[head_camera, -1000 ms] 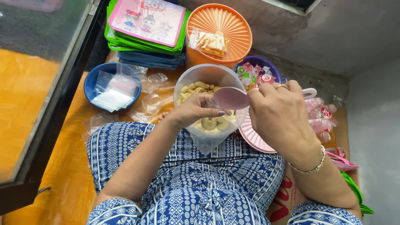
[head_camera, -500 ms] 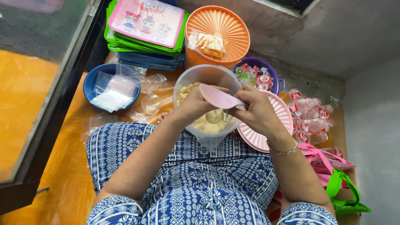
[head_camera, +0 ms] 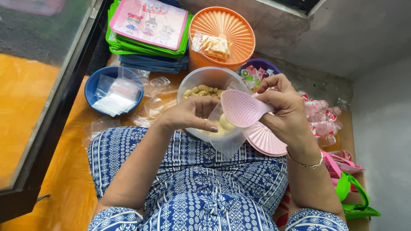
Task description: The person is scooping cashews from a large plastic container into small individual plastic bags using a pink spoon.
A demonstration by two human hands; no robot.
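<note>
While the left hand pinches a thin clear bag, the right hand grips a pink ribbed plastic scoop.

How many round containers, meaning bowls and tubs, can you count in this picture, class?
4: the blue bowl of plastic bags at left, the orange tub at top, the clear tub of snacks in the middle, and the purple bowl behind it. Others may be hidden.

My right hand now lifts the pink scoop clear of the snacks, over the small clear bag my left hand holds.
</note>
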